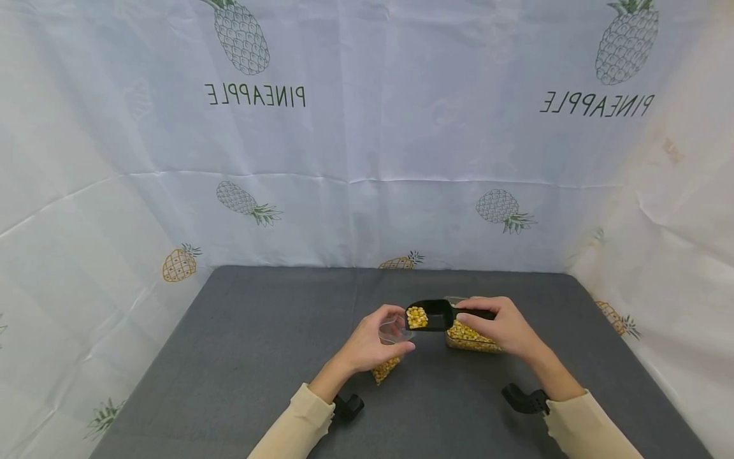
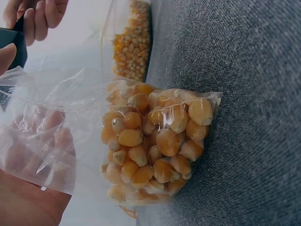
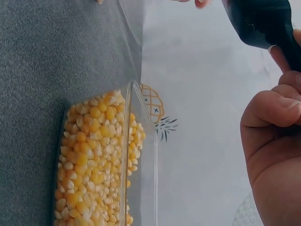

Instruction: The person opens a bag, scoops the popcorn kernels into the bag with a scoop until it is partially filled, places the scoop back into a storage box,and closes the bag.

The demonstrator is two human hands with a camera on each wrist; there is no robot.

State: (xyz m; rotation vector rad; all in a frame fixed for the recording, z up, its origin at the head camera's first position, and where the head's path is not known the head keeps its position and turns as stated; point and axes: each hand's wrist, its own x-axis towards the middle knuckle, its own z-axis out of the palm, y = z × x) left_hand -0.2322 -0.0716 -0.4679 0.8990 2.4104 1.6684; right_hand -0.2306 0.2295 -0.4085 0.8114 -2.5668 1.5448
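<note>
My left hand holds a clear plastic bag near its mouth, thumb and fingers curved round the upper part. Corn kernels fill the lower part of the bag, which hangs down close over the table. In my right hand is the handle of a black scoop, gripped between thumb and fingers. Yellow kernels lie at the scoop's front end, which overlaps the bag's mouth in the head view. Behind and below the right hand stands a clear container of corn kernels, partly hidden by hand and scoop.
The grey table stretches out around both hands. White cloth printed with pineapples hangs behind it and along both sides. A black wrist mount sits at the right cuff, another at the left.
</note>
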